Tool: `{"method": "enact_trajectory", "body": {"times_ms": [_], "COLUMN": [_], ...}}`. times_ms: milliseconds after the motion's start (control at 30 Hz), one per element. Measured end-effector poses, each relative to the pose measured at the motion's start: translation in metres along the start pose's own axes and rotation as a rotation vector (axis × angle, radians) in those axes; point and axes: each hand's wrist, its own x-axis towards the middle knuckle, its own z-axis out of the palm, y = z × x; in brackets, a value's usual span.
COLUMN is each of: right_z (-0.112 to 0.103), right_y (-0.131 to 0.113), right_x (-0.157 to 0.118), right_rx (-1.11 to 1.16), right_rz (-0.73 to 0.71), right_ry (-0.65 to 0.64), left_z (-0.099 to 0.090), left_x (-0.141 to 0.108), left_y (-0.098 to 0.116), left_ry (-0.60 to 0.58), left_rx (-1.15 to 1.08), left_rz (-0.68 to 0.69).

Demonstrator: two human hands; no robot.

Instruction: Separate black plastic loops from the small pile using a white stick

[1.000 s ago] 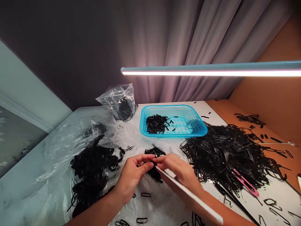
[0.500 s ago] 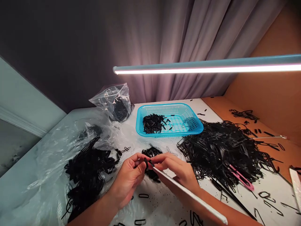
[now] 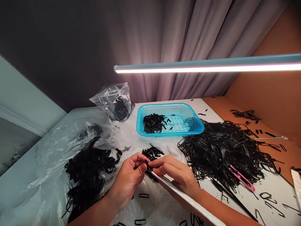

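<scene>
My left hand [image 3: 131,174] is closed in a pinch, thumb against fingers, on a small black loop [image 3: 147,164]. Facing it, my right hand [image 3: 176,172] is closed on a long thin white-handled tool [image 3: 188,197], whose handle slants back over the right forearm. Its dark front end meets the black loop between my fingertips; exactly how they join is too small to tell. Just behind my fingers lies a small heap of short black pieces [image 3: 152,152], partly hidden by the hands.
A blue basket [image 3: 169,135] holds short black pieces. Piles of black loops lie left [image 3: 89,175] and right [image 3: 225,150]. A pink tool [image 3: 242,179] rests by the right pile. Clear plastic bag [image 3: 115,100] stands behind; a lit tube lamp [image 3: 207,67] hangs above.
The white-handled tool has swung slightly, its rear end now lower and nearer the bottom edge. The right fingers have closed in toward the black loop. My left hand stays about where it was.
</scene>
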Motion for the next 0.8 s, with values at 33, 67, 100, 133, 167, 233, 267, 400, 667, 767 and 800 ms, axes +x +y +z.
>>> {"method": "enact_trajectory", "body": {"times_ms": [33,67,100,133,167,233,267,400,667,767,800], "right_z": [0.000,0.001,0.002,0.002,0.003,0.004,0.004,0.007,0.004,0.002,0.002], "right_y": [0.001,0.002,0.002,0.003,0.002,0.000,-0.002,-0.006,-0.005,-0.006,-0.006], "right_x": [0.001,0.001,0.000,-0.001,-0.003,-0.006,-0.007,-0.010,-0.008,-0.008,-0.007], "right_rx": [-0.021,-0.047,-0.081,-0.120,-0.163,-0.254,-0.292,-0.327,0.086,0.169,0.168], "right_rz": [-0.014,-0.032,-0.058,-0.083,-0.108,-0.152,-0.166,-0.149,0.279,0.314,0.271], "right_ry": [-0.002,-0.007,-0.014,-0.037,-0.072,-0.147,-0.177,-0.163,0.100,0.094,0.076], "left_z": [0.000,0.001,0.002,0.002,0.003,0.005,0.005,0.007,0.008,0.007,0.006], "left_x": [0.000,0.000,0.000,0.000,-0.001,-0.001,-0.002,-0.004,-0.005,-0.004,-0.003], "left_y": [0.000,0.000,0.000,0.000,0.000,-0.001,-0.001,-0.001,-0.001,0.001,0.002], "left_ry": [0.004,0.009,0.014,0.023,0.035,0.061,0.071,0.075,-0.048,-0.031,-0.030], "left_rx": [0.004,0.007,0.009,0.009,0.008,0.018,0.031,0.090,0.004,-0.032,-0.043], "left_rz": [0.002,0.007,0.011,0.013,0.017,0.029,0.040,0.081,0.033,0.030,0.034]}}
